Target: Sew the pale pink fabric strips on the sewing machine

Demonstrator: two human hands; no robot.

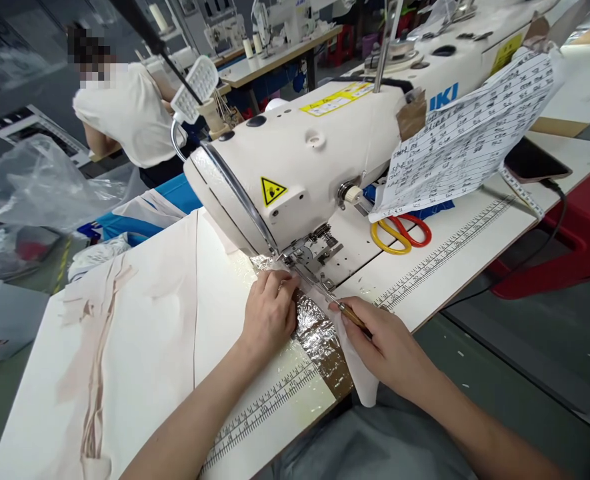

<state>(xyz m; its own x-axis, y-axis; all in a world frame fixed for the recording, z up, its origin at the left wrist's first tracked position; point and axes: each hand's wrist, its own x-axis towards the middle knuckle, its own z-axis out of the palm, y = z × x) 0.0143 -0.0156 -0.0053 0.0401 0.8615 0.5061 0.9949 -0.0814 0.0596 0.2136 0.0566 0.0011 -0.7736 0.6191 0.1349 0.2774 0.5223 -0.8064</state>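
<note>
My left hand [271, 308] is closed, its fingertips pinched on a pale, thin strip of fabric [359, 370] close to the needle area of a white sewing machine [295, 157]. In my right hand [387, 343] is a wooden-handled awl [353, 316], its thin metal shaft pointing toward the presser foot. The fabric runs under the right hand and hangs over the table's front edge. Beneath both hands, shiny clear tape covers part of the table [159, 347]. The left fingertips partly hide the stitching spot.
Yellow-and-red-handled scissors [402, 235] lie right of the needle, below a handwritten sheet [469, 133]. A phone [537, 160] with a cable rests farther right. Pale fabric pieces [97, 373] lie at left. A person in a white top [132, 113] works beyond the machine.
</note>
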